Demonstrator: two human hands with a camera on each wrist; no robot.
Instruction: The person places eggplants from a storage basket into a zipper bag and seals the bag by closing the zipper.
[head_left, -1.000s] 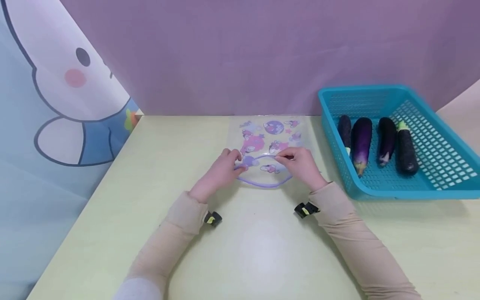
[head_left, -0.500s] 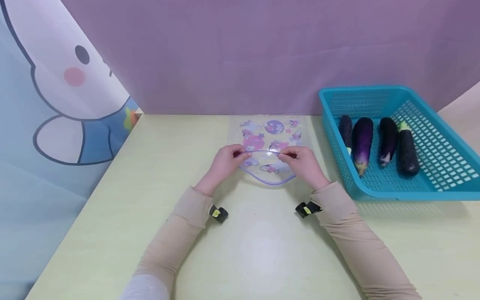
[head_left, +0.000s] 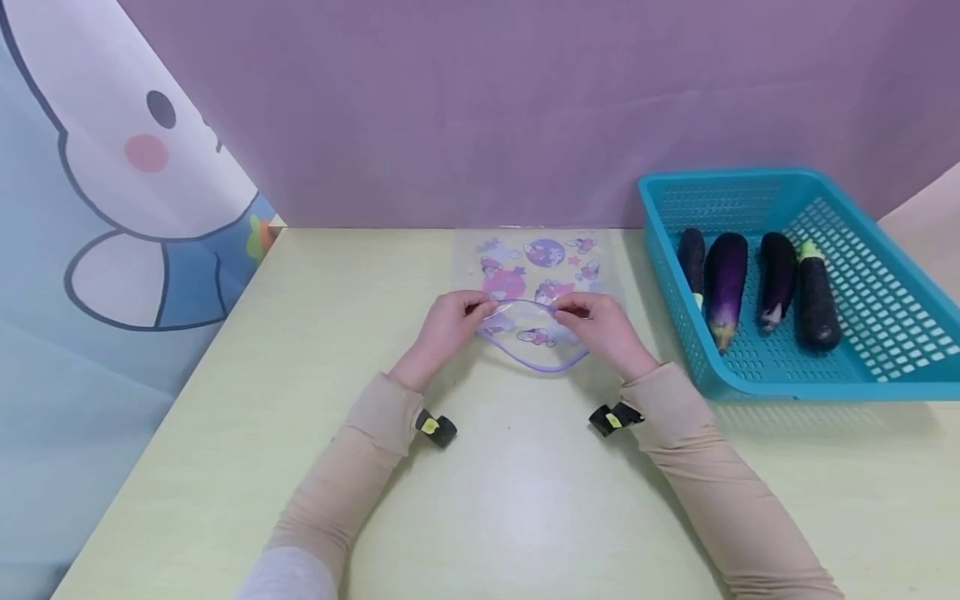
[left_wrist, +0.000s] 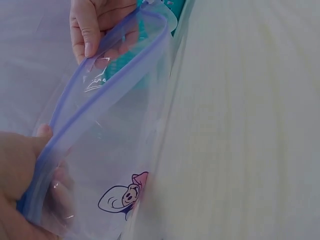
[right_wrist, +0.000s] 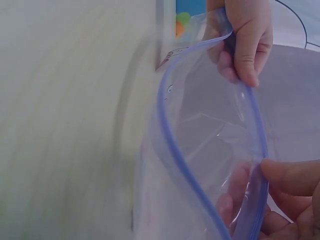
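Note:
A clear zip bag [head_left: 543,254] with pink and purple cartoon prints lies on the table, its purple-edged mouth facing the person and spread apart. My left hand [head_left: 447,329] pinches the far lip of the mouth near its left end, thumb on the near side. Further right along the same lip, my right hand [head_left: 607,329] pinches it between thumb and fingers. Through the clear film in the right wrist view, fingers [right_wrist: 235,187] of the right hand show behind the lip. The near lip [left_wrist: 107,92] bows away from the far one, leaving a gap between them.
A blue-green plastic basket [head_left: 862,390] stands to the right, close to the right forearm. Several dark purple eggplants [head_left: 726,279] lie inside it. Behind the table [head_left: 510,500] rises a purple backdrop [head_left: 450,108], with a cartoon-printed cloth [head_left: 112,267] at the left.
My left hand has shifted from the bag's left corner up to the far lip and now pinches it. The mouth is spread more evenly. My right hand keeps its hold.

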